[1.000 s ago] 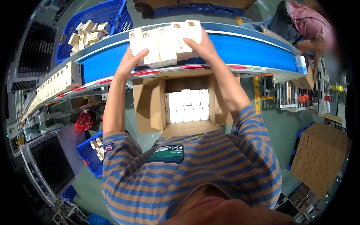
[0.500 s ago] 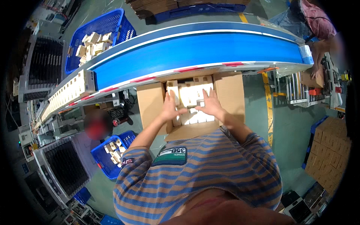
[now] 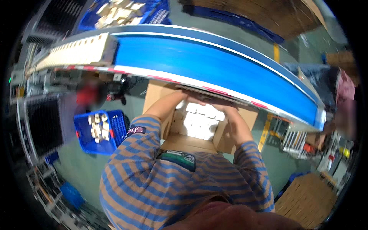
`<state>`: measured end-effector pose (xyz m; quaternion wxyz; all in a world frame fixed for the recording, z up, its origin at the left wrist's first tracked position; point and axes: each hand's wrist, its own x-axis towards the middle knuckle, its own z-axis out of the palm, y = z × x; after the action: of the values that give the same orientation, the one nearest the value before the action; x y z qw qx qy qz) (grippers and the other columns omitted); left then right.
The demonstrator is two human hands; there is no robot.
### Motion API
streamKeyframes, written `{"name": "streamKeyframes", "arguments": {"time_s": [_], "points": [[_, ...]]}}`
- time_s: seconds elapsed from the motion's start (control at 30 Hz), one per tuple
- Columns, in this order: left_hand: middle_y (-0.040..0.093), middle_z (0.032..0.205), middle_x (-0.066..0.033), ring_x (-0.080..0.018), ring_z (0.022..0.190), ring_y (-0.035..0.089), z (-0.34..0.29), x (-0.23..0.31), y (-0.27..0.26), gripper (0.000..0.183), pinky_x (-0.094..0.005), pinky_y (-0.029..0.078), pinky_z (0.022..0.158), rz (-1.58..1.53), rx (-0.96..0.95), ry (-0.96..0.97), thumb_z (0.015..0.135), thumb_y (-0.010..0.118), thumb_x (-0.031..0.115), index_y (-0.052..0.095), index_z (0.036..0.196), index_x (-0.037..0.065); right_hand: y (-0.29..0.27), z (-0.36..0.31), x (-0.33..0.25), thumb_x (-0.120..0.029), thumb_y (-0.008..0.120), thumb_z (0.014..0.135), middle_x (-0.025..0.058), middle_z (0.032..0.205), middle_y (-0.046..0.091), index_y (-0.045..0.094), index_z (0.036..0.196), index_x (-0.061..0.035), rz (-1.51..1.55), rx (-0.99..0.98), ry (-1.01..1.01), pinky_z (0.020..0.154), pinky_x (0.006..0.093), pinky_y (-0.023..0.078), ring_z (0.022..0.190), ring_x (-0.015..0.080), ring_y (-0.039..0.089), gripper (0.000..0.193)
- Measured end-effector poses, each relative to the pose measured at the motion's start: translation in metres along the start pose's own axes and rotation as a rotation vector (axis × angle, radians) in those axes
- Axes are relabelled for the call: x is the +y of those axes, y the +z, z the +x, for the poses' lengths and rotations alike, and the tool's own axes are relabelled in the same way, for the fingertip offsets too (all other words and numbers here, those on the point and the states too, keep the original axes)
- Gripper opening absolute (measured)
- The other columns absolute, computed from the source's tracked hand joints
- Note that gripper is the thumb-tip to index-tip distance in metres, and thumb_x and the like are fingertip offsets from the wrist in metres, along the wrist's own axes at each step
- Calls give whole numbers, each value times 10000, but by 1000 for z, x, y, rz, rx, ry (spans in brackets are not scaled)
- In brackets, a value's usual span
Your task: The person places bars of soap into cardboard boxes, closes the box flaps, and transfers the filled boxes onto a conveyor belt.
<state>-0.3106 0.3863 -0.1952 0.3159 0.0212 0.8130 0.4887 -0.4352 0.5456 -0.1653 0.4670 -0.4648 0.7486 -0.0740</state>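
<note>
An open cardboard carton [image 3: 188, 142] stands in front of me, holding rows of small white boxes [image 3: 199, 124]. Both hands are at its far side, close under the conveyor's near edge. My left hand [image 3: 193, 98] reaches in from the left over the far end of the boxes. Opposite it, my right hand [image 3: 226, 109] is by the carton's far right corner. Shadow and blur hide most of the fingers, so whether they grip the far flap or a box cannot be made out.
A blue conveyor belt [image 3: 214, 61] crosses beyond the carton, with a row of white boxes [image 3: 80, 51] at its left. Blue baskets of small boxes stand behind it [image 3: 159, 13] and at left [image 3: 109, 147]. Another person [image 3: 345, 86] is at far right; stacked cartons [image 3: 306, 203] stand lower right.
My hands have moved from the tops of the boxes to the carton's far side. The view has turned, so the conveyor now slopes down to the right.
</note>
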Motion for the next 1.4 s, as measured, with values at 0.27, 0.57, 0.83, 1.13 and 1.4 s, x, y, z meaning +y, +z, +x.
{"name": "streamKeyframes", "arguments": {"time_s": [0.27, 0.57, 0.83, 1.13, 1.4], "points": [[259, 1447, -182, -477, 1310, 233, -87, 100, 68, 884, -660, 300, 962, 570, 285, -490, 751, 537, 669, 165, 1458, 290, 69, -80, -47, -607, 675, 673, 310, 1318, 400, 509, 1299, -154, -224, 566, -199, 899, 701, 307, 1151, 574, 391, 790], [516, 1221, -174, -360, 1136, 482, -56, 45, 54, 726, -466, 433, 902, 343, 296, -388, 758, 644, 471, 399, 1348, 126, 39, -17, -23, -568, 591, 768, 228, 1229, 535, 430, 1351, -103, -94, 49, -14, 979, 398, 389, 1151, 357, 509, 762], [612, 892, -170, -334, 830, 597, -259, 57, -84, 301, -409, 472, 762, 760, 1719, 139, 723, 682, 186, 599, 954, 11, -71, -58, -160, -166, 680, 790, 142, 962, 648, 623, 1088, -16, 304, 833, -555, 731, 320, 510, 849, 230, 641, 339], [626, 994, -231, -330, 938, 601, -396, -63, -181, 786, -392, 484, 802, 484, 1455, -927, 731, 631, 584, 523, 1191, -44, -66, -32, -154, -233, 669, 818, 111, 946, 669, 617, 1114, -35, 152, 902, -395, 730, 319, 500, 844, 205, 644, 360], [504, 1263, -236, -296, 1200, 474, -312, -3, -195, 965, -334, 349, 1024, -233, 992, -103, 690, 730, 513, 311, 1367, -32, -78, 30, -246, -320, 673, 803, 271, 1316, 431, 194, 1416, 19, 286, 790, -213, 991, 386, 367, 1196, 335, 467, 849]]}}
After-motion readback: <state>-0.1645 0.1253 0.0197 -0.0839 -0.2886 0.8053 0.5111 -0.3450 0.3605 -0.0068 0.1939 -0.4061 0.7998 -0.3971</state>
